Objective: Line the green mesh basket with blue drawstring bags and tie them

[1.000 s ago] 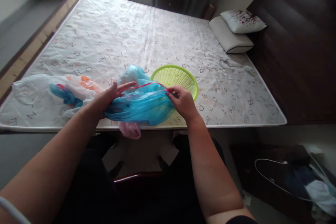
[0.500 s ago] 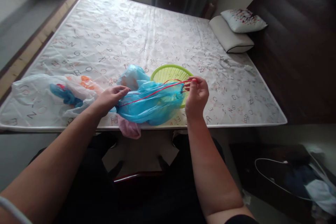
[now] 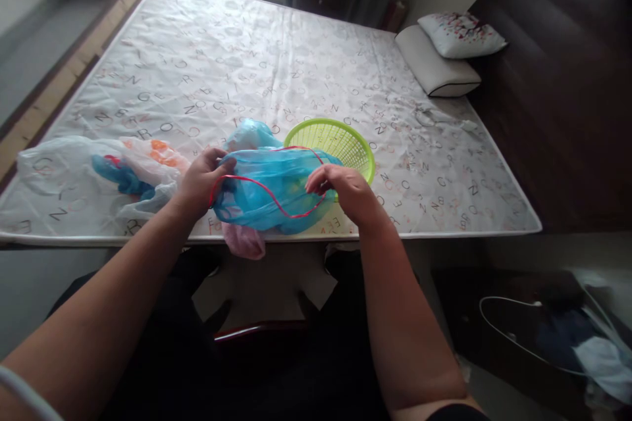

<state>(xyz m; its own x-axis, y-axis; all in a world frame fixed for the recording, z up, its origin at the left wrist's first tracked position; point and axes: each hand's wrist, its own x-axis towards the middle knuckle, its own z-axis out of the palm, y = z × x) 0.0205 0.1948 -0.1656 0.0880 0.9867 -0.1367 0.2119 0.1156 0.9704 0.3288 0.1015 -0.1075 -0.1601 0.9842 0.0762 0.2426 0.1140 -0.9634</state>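
A translucent blue plastic bag (image 3: 266,181) with a red drawstring (image 3: 261,185) lies stretched sideways between my two hands at the near side of the mattress. My left hand (image 3: 203,181) is closed on the bag's gathered left end, where the drawstring loops out. Over the bag's right part, my right hand (image 3: 345,189) has loosely bent fingers; the slack drawstring passes beneath it, and the thumb is hidden. Behind the bag's right end, a green plastic basket (image 3: 363,145) stands partly covered. A pink cloth-like thing (image 3: 243,241) hangs over the edge below the bag.
Crumpled white plastic bags (image 3: 64,158) with orange and blue parts lie at left. Another blue bag (image 3: 251,135) sits behind the held one. The mattress (image 3: 237,66) carries two pillows (image 3: 461,36) at far right. A white cable (image 3: 498,325) lies lower right.
My right hand has moved left and down over the bag. The drawstring, pulled taut before, now hangs slack in a loop. My left hand has shifted slightly left.
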